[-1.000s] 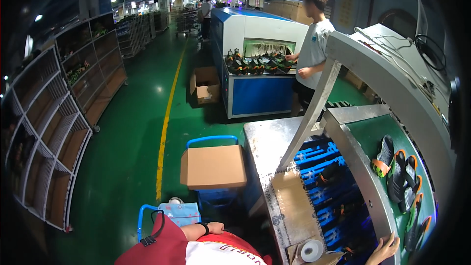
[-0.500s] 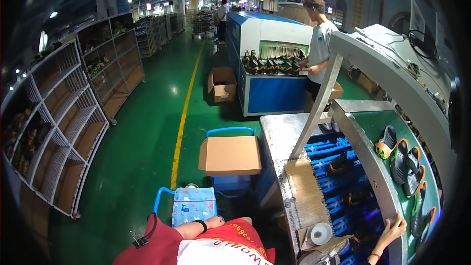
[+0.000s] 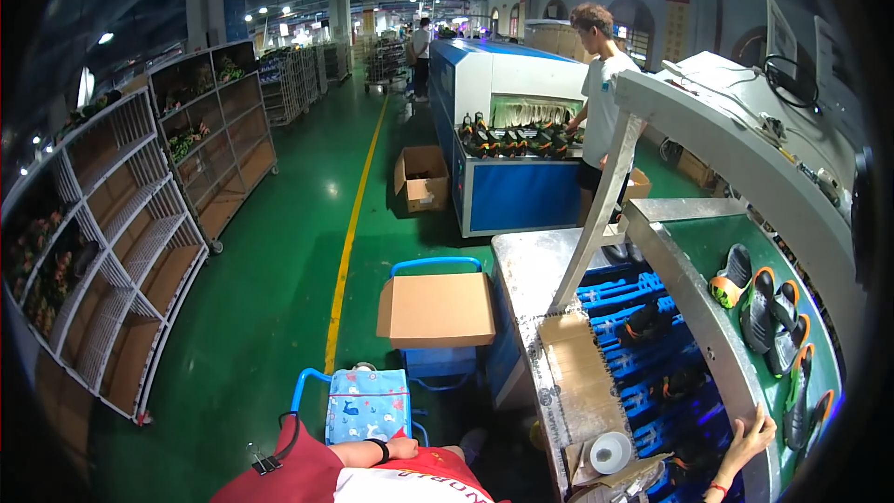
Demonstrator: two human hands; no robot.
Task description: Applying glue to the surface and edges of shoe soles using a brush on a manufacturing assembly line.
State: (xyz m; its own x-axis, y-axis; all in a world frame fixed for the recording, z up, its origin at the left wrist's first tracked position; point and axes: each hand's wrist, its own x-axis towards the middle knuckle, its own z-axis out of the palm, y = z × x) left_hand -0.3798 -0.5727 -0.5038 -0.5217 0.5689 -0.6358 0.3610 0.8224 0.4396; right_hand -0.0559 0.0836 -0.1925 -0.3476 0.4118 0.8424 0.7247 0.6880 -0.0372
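Shoes [image 3: 761, 314] lie on the green belt [image 3: 692, 244] at frame right; your right hand [image 3: 749, 441] rests on its metal rail [image 3: 722, 374], fingers slightly apart, left hand's [image 3: 402, 448] closure impossible to tell; best touch lightly, fingertips clear of the shoes.

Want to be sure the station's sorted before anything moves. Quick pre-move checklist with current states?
1. Right hand off the conveyor's metal side rail: not ok, it rests on the rail.
2. Left hand away from the conveyor: ok, it lies on the lap.
3. Left palm empty: cannot tell, it faces out of sight.
4. Black sandals on the green belt separated: not ok, some touch.
5. Co-worker away from this belt: ok, standing at the blue-and-white machine.
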